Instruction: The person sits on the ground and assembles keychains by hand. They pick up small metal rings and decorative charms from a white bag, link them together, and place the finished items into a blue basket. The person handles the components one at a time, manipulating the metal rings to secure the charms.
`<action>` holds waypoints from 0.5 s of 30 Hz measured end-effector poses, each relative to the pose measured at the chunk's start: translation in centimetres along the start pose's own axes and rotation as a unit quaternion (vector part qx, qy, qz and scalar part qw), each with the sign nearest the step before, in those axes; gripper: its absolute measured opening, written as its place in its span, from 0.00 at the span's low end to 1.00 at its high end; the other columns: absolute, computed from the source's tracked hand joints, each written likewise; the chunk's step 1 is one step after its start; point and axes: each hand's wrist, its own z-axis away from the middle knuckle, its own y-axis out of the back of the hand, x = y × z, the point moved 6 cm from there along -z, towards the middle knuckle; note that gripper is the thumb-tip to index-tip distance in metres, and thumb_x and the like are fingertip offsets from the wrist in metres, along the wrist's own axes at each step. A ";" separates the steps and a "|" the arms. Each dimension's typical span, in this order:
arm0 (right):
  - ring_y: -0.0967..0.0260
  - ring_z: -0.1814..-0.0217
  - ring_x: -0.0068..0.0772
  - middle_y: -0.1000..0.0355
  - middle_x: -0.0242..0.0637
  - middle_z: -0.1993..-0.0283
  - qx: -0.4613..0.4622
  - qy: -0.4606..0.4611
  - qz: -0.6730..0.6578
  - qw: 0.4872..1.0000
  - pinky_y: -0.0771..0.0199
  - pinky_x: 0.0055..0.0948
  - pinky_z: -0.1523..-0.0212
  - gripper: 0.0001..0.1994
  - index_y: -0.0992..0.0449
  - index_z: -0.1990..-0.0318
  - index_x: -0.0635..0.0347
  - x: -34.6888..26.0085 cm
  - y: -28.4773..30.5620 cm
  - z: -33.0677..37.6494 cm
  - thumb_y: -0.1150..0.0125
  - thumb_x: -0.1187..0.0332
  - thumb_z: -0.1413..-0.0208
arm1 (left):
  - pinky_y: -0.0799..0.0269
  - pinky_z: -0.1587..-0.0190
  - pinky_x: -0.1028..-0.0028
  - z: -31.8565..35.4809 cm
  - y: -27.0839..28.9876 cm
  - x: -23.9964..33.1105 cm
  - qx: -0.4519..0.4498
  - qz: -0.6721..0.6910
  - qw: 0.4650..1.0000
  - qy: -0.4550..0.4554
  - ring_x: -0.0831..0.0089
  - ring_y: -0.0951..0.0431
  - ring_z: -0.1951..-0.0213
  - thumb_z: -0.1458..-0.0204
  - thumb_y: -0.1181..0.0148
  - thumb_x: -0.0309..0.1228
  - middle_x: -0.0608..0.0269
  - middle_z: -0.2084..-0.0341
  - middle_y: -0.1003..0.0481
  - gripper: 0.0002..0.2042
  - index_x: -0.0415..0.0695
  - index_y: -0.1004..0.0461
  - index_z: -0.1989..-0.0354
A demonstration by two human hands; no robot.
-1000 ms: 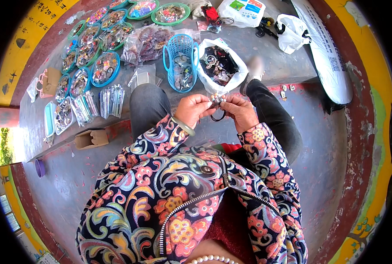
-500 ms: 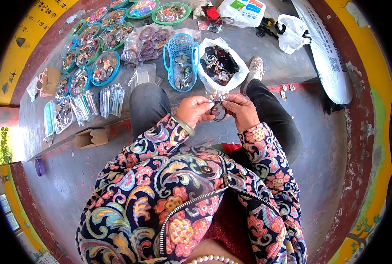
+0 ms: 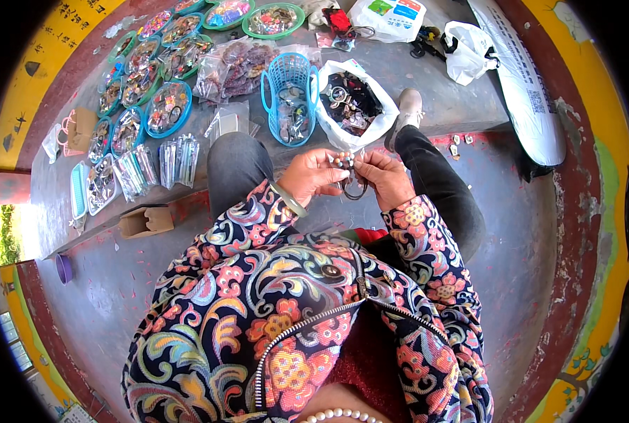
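Between my two hands is a beaded hair tie, with pale and coloured beads at the top and a dark loop hanging below. My left hand pinches it at the beads from the left. From the other side my right hand grips it between thumb and bent fingers. Just beyond my hands stands a white plastic bag, open at the top, full of dark hair ties and small accessories. Left of that bag, a blue plastic basket contains more small packaged pieces.
Several round baskets of small goods cover the ledge's far left. Nearby lie bagged bundles, wrapped pens and a cardboard box. My knees flank my hands. A long silver-white board leans at the right.
The beads have turned and bunched between my fingers, showing more plainly. My left fingers have spread slightly, and the dark loop has shifted a little. My right foot has tilted.
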 end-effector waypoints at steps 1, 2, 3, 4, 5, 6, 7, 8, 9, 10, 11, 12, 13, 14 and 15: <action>0.40 0.75 0.17 0.33 0.27 0.75 -0.013 -0.002 0.011 1.000 0.41 0.16 0.73 0.02 0.29 0.71 0.63 0.1 0.0 -0.1 0.46 0.74 0.49 | 0.28 0.70 0.82 0.2 -0.2 0.6 0.000 -0.004 1.000 -0.004 0.80 0.27 0.67 0.52 0.44 0.27 0.68 0.69 0.28 0.10 0.40 0.31 0.61; 0.40 0.75 0.16 0.33 0.27 0.76 -0.025 -0.001 0.024 0.999 0.42 0.16 0.73 0.02 0.29 0.71 0.63 0.2 -0.1 -0.1 0.46 0.74 0.49 | 0.28 0.71 0.83 0.3 -0.3 1.1 -0.001 -0.008 1.000 -0.008 0.81 0.27 0.67 0.52 0.44 0.28 0.69 0.69 0.29 0.11 0.40 0.31 0.60; 0.41 0.75 0.16 0.34 0.26 0.76 -0.038 -0.001 0.040 0.999 0.42 0.15 0.73 0.03 0.29 0.71 0.63 0.1 -0.3 0.0 0.46 0.74 0.49 | 0.30 0.75 0.84 0.3 -0.3 1.4 0.004 -0.019 1.000 -0.004 0.82 0.28 0.69 0.52 0.43 0.29 0.69 0.70 0.29 0.11 0.41 0.31 0.60; 0.41 0.76 0.16 0.34 0.26 0.76 -0.050 -0.001 0.054 0.997 0.42 0.15 0.73 0.03 0.29 0.71 0.62 0.1 -0.5 0.0 0.46 0.73 0.49 | 0.30 0.76 0.84 0.3 -0.1 1.5 0.004 -0.043 0.999 -0.004 0.82 0.28 0.71 0.52 0.43 0.29 0.69 0.71 0.29 0.11 0.41 0.31 0.60; 0.41 0.76 0.15 0.34 0.26 0.76 -0.063 0.000 0.072 0.995 0.43 0.15 0.73 0.03 0.29 0.71 0.62 0.1 -0.6 0.0 0.46 0.73 0.49 | 0.31 0.77 0.85 0.2 0.2 1.5 0.004 -0.068 0.998 -0.004 0.83 0.29 0.72 0.52 0.43 0.29 0.69 0.72 0.29 0.11 0.41 0.31 0.60; 0.41 0.75 0.15 0.34 0.26 0.76 -0.075 0.002 0.090 0.993 0.43 0.15 0.73 0.03 0.29 0.71 0.62 0.2 -0.7 -0.1 0.45 0.73 0.49 | 0.32 0.78 0.85 0.1 0.3 1.4 0.003 -0.092 0.996 -0.003 0.83 0.29 0.73 0.52 0.43 0.29 0.69 0.73 0.29 0.11 0.41 0.31 0.60; 0.41 0.75 0.15 0.34 0.26 0.76 -0.087 0.003 0.107 0.990 0.43 0.15 0.72 0.03 0.29 0.70 0.62 0.3 -0.8 -0.1 0.45 0.73 0.49 | 0.32 0.79 0.85 0.1 0.4 1.4 0.003 -0.108 0.994 -0.006 0.83 0.30 0.74 0.52 0.43 0.29 0.69 0.73 0.29 0.11 0.41 0.31 0.61; 0.41 0.75 0.15 0.34 0.26 0.76 -0.078 0.001 0.104 0.992 0.43 0.15 0.72 0.03 0.29 0.70 0.62 0.2 -0.8 -0.1 0.45 0.72 0.49 | 0.32 0.80 0.85 0.0 0.4 1.3 0.003 -0.125 0.992 -0.010 0.84 0.30 0.75 0.52 0.43 0.29 0.69 0.74 0.29 0.10 0.40 0.31 0.62; 0.41 0.76 0.15 0.34 0.26 0.76 -0.068 0.000 0.101 0.993 0.43 0.15 0.73 0.03 0.29 0.69 0.62 0.1 -0.9 0.0 0.45 0.72 0.49 | 0.33 0.81 0.85 -0.1 0.3 1.2 0.002 -0.142 0.990 -0.012 0.84 0.30 0.76 0.52 0.43 0.28 0.69 0.75 0.30 0.09 0.40 0.31 0.64; 0.41 0.76 0.15 0.34 0.26 0.76 -0.058 -0.002 0.097 0.994 0.42 0.15 0.73 0.04 0.29 0.69 0.63 0.1 -1.0 0.1 0.45 0.72 0.49 | 0.33 0.81 0.85 -0.1 0.2 1.2 0.002 -0.144 0.990 -0.015 0.84 0.31 0.77 0.52 0.43 0.28 0.69 0.76 0.30 0.08 0.40 0.31 0.64; 0.39 0.74 0.15 0.33 0.26 0.75 -0.045 -0.006 0.074 0.996 0.41 0.15 0.72 0.04 0.29 0.69 0.63 0.2 -0.9 0.1 0.45 0.72 0.49 | 0.33 0.81 0.85 0.0 0.1 1.2 0.001 -0.145 0.989 -0.018 0.84 0.31 0.77 0.52 0.43 0.27 0.69 0.76 0.30 0.08 0.40 0.32 0.65; 0.37 0.73 0.15 0.32 0.27 0.75 -0.034 -0.009 0.051 0.998 0.39 0.15 0.72 0.05 0.28 0.68 0.63 0.3 -0.8 0.0 0.44 0.71 0.49 | 0.33 0.81 0.85 0.0 0.0 1.3 0.002 -0.147 0.989 -0.022 0.84 0.31 0.78 0.53 0.43 0.27 0.69 0.77 0.31 0.07 0.40 0.32 0.66; 0.36 0.72 0.15 0.31 0.27 0.75 -0.023 -0.013 0.028 0.999 0.38 0.15 0.71 0.06 0.28 0.68 0.64 0.3 -0.8 0.0 0.44 0.71 0.50 | 0.33 0.81 0.85 0.0 0.1 1.3 0.011 -0.142 0.989 -0.031 0.84 0.31 0.78 0.52 0.44 0.26 0.70 0.77 0.31 0.06 0.40 0.32 0.67; 0.37 0.73 0.15 0.32 0.27 0.75 -0.011 -0.015 0.028 0.999 0.39 0.15 0.72 0.06 0.29 0.68 0.63 0.1 -0.8 0.1 0.44 0.70 0.49 | 0.33 0.81 0.85 0.0 0.3 1.2 0.020 -0.137 0.990 -0.040 0.84 0.32 0.78 0.52 0.44 0.26 0.70 0.77 0.31 0.06 0.41 0.33 0.68; 0.38 0.75 0.16 0.33 0.26 0.76 0.003 -0.017 0.028 0.999 0.40 0.16 0.73 0.06 0.29 0.68 0.62 -0.3 -1.0 0.2 0.45 0.69 0.48 | 0.32 0.81 0.85 -0.1 0.5 1.1 0.029 -0.131 0.990 -0.049 0.84 0.32 0.78 0.52 0.44 0.25 0.70 0.78 0.32 0.05 0.41 0.33 0.68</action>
